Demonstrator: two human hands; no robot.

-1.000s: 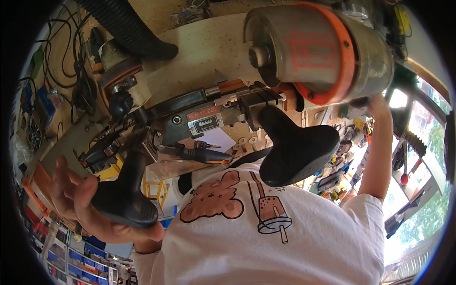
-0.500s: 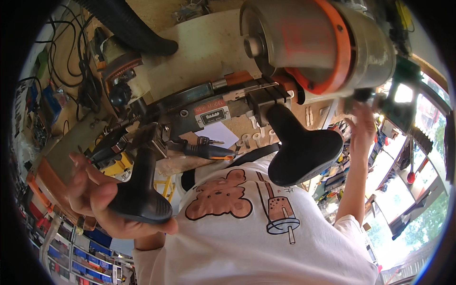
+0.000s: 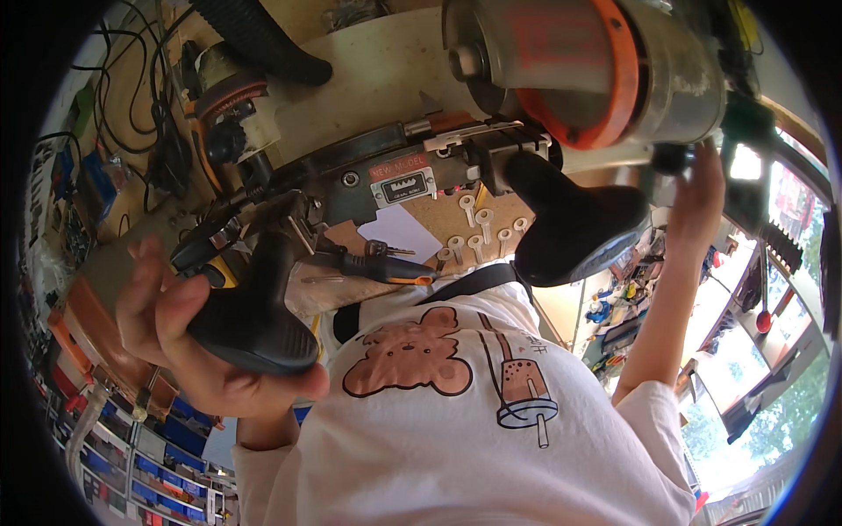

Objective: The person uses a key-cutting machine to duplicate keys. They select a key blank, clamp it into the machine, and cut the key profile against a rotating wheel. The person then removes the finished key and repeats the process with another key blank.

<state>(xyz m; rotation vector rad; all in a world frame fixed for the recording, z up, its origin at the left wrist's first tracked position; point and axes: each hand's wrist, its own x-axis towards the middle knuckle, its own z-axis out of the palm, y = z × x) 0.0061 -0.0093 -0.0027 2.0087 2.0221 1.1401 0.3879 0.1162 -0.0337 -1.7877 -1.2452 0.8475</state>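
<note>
1 black T-handle (flared end) | tilted, left | dark knob | upper right

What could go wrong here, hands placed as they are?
Left hand only loosely cups the left black handle, so it might slip.

Right hand, right by the black knob, might knock it.

Loose keys and the black-and-orange tool lie between the two handles; a swinging handle might sweep them.

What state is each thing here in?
Left hand: cupped around the left black handle
Right hand: raised at the round black knob, contact unclear
Right black handle: no hand on it
Pale keys: spread apart
Black-and-orange tool: lying down
White paper: partly hidden
</note>
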